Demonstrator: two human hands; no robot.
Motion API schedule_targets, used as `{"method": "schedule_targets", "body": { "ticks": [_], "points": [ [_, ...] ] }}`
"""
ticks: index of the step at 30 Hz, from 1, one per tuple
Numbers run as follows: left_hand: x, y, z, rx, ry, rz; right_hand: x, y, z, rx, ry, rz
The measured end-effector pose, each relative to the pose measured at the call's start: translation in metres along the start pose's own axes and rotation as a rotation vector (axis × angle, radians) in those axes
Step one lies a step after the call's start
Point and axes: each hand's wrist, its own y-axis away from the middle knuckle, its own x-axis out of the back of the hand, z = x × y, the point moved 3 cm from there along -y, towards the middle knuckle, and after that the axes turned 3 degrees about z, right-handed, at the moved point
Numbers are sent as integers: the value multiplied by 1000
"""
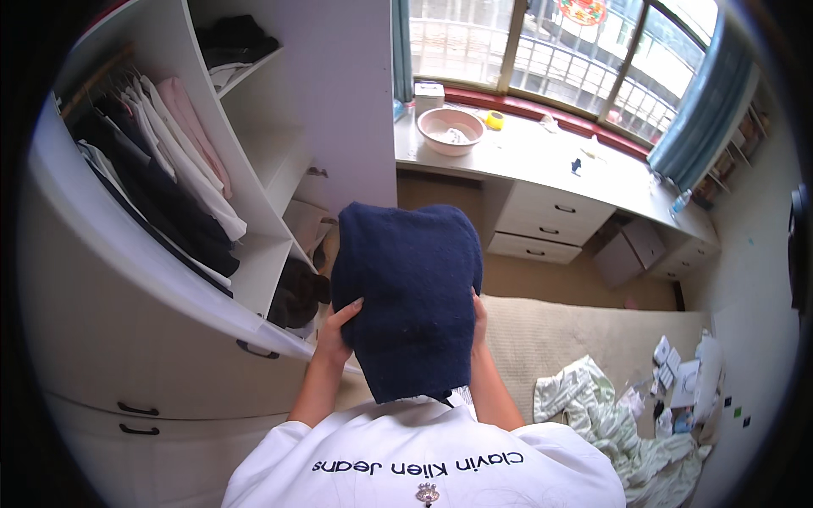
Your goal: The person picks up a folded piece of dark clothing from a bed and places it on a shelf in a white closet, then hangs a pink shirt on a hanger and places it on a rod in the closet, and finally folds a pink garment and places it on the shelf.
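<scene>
A folded dark navy piece of thick fabric (pixel 411 296), perhaps a garment, is held up in front of my chest. Gripping its left edge is my left hand (pixel 337 330), with the thumb lying on the near face and the other fingers hidden behind the fabric. On the opposite edge my right hand (pixel 480 322) closes around the side, mostly covered by the cloth. The bundle is wider at its far end and narrows toward my white shirt (pixel 415 449).
At left stands an open wardrobe (pixel 254 271) with hanging clothes (pixel 157 161) and shelves holding dark clothing. A white desk (pixel 525 152) under the window carries a pink basin (pixel 450 131). Pale green bedding (pixel 593 406) lies crumpled on the bed (pixel 584 326) at right, near small boxes.
</scene>
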Motion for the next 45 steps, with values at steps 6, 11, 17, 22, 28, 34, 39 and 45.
{"method": "schedule_targets", "body": {
  "ticks": [6, 11, 17, 22, 28, 34, 39, 45],
  "points": [
    [-31, -81, 15, -85, 42, 67, -11, -110, -38, -186, -75, -116],
    [-65, -139, 21, -74, 85, 153, -3, -190, -69, -199, -75, -129],
    [-58, -181, 21, -98, 121, 275, -3, -252, -68, -340, -67, -90],
    [-27, -208, 31, -135, 115, 345, -4, -297, -44, -443, -54, -93],
    [0, -259, 62, -150, 160, 361, -15, -364, -18, -480, 97, 45],
    [20, -327, 130, -252, 121, 339, -52, -453, 14, -476, 127, 9],
    [33, -366, 205, -356, 55, 341, -106, -524, 51, -510, 180, -66],
    [81, -384, 251, -370, 37, 432, -124, -575, 109, -618, 267, -50]
  ]
}}
